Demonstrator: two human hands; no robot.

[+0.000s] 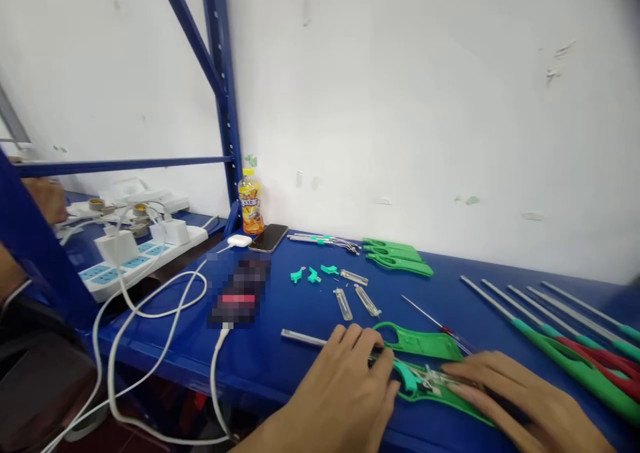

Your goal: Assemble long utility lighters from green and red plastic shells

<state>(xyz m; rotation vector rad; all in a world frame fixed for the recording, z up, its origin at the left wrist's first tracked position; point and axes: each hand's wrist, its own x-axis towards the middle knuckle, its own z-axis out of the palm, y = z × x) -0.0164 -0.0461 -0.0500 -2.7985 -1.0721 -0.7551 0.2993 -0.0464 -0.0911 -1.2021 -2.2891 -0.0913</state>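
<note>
My left hand (345, 380) lies on the blue bench, fingers curled over the metal shaft (305, 337) of a long green-handled instrument (425, 343). My right hand (520, 396) rests flat on the instrument's green handle half (440, 394), fingers stretched out and pressing it down. A teal knob (409, 377) sits between the two hands. Small teal parts (313, 275) and clear little pieces (356, 300) lie just beyond.
A stack of green handle shells (397, 254) and several finished instruments (565, 333) lie at the right. A phone (269, 237), a drink bottle (250, 203), a power strip (135, 256) with white cables and a blue rack post (220, 100) stand at the left.
</note>
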